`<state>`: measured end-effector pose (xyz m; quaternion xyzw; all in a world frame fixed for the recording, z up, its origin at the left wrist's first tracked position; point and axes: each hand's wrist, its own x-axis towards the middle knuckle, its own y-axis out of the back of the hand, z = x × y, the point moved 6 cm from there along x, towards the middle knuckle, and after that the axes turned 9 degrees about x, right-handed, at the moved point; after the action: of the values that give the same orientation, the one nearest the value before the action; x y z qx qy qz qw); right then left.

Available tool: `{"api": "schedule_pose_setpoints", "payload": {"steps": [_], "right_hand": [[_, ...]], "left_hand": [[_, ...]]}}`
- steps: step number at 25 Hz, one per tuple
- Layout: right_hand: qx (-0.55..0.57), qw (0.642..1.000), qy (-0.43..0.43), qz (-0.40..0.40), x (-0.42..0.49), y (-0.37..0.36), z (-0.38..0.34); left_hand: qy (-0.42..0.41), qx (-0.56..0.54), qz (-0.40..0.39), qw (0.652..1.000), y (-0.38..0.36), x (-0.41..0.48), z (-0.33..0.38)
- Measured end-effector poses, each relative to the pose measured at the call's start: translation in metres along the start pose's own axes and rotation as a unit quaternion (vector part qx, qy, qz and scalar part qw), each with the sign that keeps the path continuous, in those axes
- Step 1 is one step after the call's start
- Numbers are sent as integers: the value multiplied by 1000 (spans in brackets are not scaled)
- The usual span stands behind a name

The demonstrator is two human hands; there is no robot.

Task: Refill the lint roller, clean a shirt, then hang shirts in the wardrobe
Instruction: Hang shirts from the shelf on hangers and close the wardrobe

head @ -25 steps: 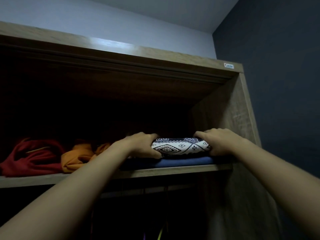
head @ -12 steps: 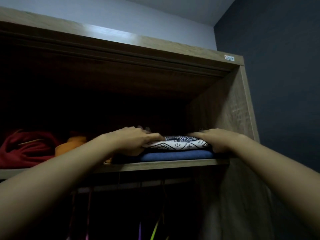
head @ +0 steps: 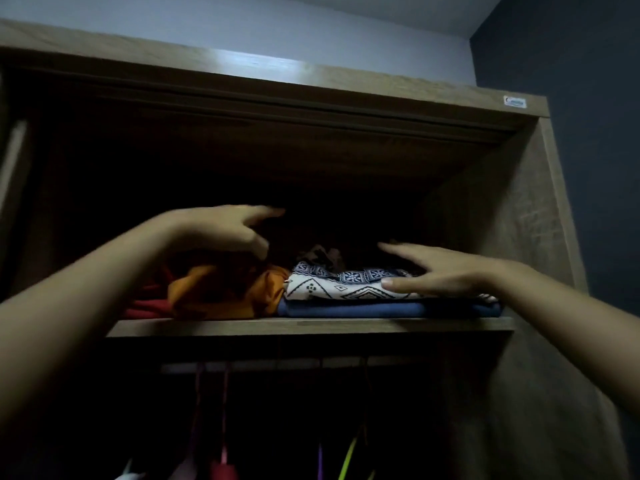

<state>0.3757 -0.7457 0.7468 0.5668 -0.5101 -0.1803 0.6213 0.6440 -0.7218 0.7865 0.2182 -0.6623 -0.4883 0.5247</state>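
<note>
A folded white shirt with a dark geometric pattern lies on a folded blue garment at the right end of the wardrobe's upper shelf. My right hand rests flat on the patterned shirt's right part, fingers spread and holding nothing. My left hand hovers open above an orange garment, apart from the patterned shirt.
A red garment lies left of the orange one. Below the shelf runs a hanging rail with coloured hangers. The wardrobe's right side panel stands close to my right arm. The shelf's back is dark.
Both hands let go of the patterned shirt. My left hand lifted up and to the left; my right hand opened flat on top. The shirt stays on the blue garment.
</note>
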Motion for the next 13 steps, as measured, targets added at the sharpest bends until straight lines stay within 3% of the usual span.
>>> {"api": "schedule_pose_setpoints", "payload": {"steps": [2,4,6,8,11,13], "right_hand": [[-45,998,52,-4,11,-18,-32],[-79,994,75,-7,20,-37,-56],[-104,992,78,-1,25,-51,-67],[-129,989,76,4,26,-58,-70],[-144,986,78,12,24,-63,-67],[-149,986,78,18,23,-66,-65]], "left_hand": [[119,44,-128,984,-12,-10,-16],[161,159,-156,961,-34,-12,-21],[134,310,-79,938,-46,0,-17],[100,367,25,924,-43,9,-12],[117,259,225,932,-10,6,-16],[116,202,357,904,9,-4,-15]]}}
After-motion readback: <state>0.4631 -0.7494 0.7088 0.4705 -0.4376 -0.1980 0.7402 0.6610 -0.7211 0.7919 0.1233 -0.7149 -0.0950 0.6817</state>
